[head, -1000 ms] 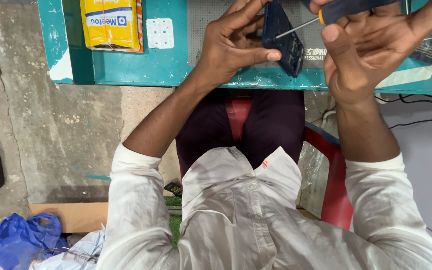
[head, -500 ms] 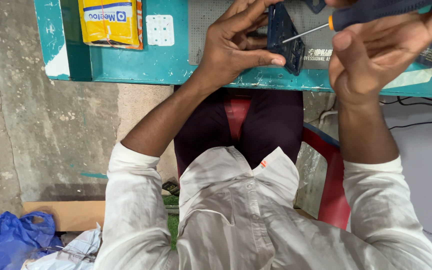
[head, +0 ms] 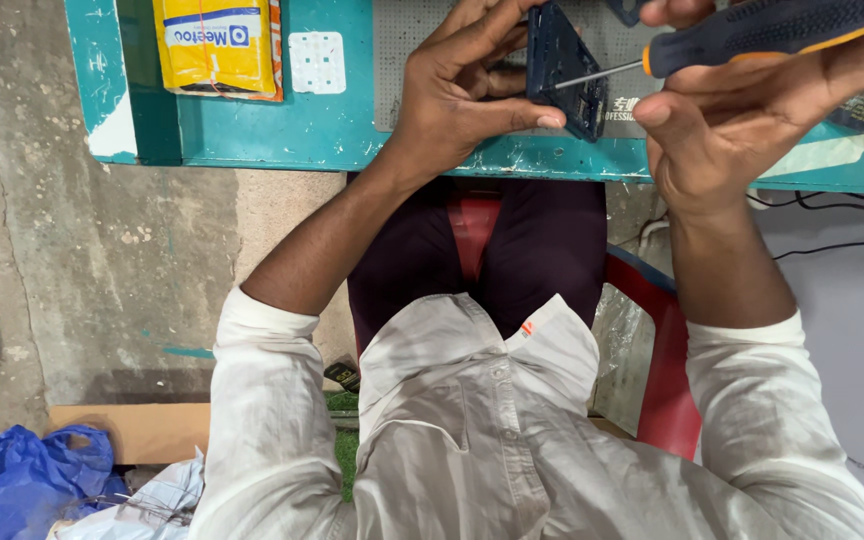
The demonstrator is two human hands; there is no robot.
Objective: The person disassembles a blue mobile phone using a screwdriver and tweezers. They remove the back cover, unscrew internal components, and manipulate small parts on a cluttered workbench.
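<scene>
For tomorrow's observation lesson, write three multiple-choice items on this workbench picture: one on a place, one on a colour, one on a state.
1. Where does the yellow packet lie?
A. on the teal workbench
B. on the floor
C. on the red chair

2. What colour is the shirt?
A. black
B. white
C. green

3. What is the left hand doing?
A. resting flat
B. hanging at the side
C. gripping the dark blue flat device

Answers: 1 A, the packet sits on the bench top, left of the hands. 2 B, sleeves and collar are white. 3 C, its fingers clasp the device while the right hand puts the dark-handled screwdriver to it.
</scene>
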